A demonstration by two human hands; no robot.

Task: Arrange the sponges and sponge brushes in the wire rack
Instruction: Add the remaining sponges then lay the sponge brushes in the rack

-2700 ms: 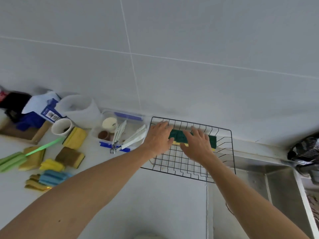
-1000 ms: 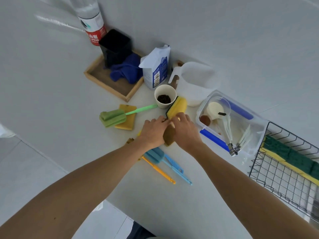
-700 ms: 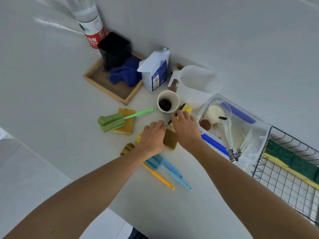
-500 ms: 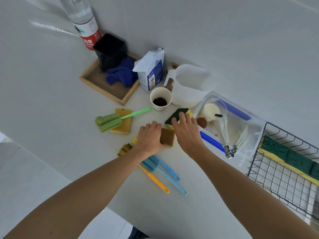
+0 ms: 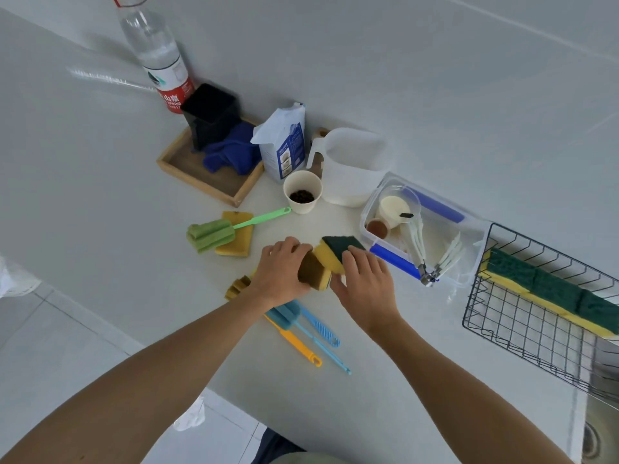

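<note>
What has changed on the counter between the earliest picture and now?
Both hands left the wire rack and came to the loose pile. The left hand grips a brown-topped sponge; the right hand grips a green-topped sponge. The sponges in the rack stayed.

- The water bottle [image 5: 157, 58] in the upper left of the frame carries a red band with white Chinese characters and the word "SPRING".
- The blue-and-white bag [image 5: 284, 145] just right of it bears print too small to read.

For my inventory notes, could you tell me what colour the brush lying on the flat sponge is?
Green, head and handle alike; the head view shows it.
</note>
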